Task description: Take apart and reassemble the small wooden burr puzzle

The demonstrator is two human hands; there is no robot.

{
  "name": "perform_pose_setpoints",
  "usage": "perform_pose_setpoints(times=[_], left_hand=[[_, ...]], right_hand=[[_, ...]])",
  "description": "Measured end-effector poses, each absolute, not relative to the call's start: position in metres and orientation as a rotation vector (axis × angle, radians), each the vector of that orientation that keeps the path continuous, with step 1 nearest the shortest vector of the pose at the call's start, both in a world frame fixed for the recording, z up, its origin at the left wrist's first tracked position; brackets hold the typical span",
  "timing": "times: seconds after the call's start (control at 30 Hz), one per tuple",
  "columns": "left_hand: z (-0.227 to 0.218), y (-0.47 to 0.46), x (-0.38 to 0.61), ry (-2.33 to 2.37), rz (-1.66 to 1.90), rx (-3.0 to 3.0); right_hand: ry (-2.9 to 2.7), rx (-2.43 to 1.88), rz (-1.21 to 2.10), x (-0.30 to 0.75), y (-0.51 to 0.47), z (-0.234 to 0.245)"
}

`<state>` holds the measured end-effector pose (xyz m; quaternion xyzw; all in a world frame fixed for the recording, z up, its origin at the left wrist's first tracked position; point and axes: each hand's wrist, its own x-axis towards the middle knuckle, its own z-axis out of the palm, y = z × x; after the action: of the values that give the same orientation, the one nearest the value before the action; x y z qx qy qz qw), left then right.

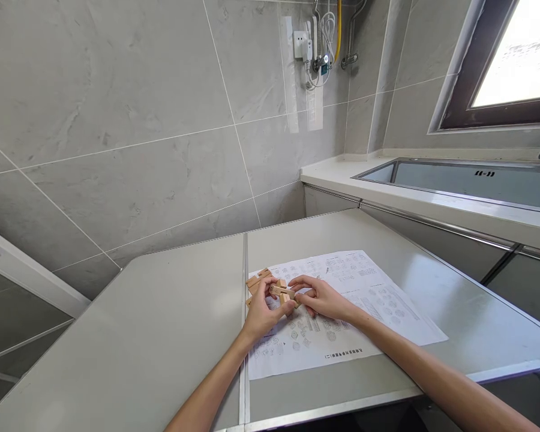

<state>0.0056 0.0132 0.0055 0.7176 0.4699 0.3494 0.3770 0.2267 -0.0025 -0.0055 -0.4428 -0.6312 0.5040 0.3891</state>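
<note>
Several notched wooden pieces, fitted together crosswise like a burr puzzle (282,291), are held just above a printed sheet (342,354). My left hand (264,312) is closed round the left side of this wooden puzzle, thumb at the front and fingers behind. On its right side, my right hand (319,298) pinches the pieces between thumb and fingers. More loose notched wooden pieces (257,279) lie at the sheet's left edge, partly hidden behind my left hand. Small line drawings and text cover the sheet.
The grey folding table (184,336) has a metal seam running beside the sheet. A tiled wall (162,120) stands behind it. On the right are a white counter (333,171) and a sink (454,180). A plugged-in socket (300,43) and pipes are on the wall.
</note>
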Motion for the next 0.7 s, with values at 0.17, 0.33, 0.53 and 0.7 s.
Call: perform_pose_setpoints(times=[0.17, 0.33, 0.53, 0.7], left_hand=[[0.002, 0.015, 0.006, 1.171, 0.904, 1.828], [0.004, 0.014, 0.007, 1.141, 0.878, 1.823], [0.014, 0.01, 0.01, 1.13, 0.873, 1.841], [0.013, 0.009, 0.011, 1.169, 0.907, 1.854]], right_hand=[[-1.599, -1.098, 1.297, 0.227, -0.001, -0.006], [-1.564, -1.098, 1.302, 0.228, -0.001, -0.005], [-1.468, -1.066, 1.358, 0.23, -0.001, -0.002], [-1.377, -1.018, 1.389, 0.231, 0.001, 0.0]])
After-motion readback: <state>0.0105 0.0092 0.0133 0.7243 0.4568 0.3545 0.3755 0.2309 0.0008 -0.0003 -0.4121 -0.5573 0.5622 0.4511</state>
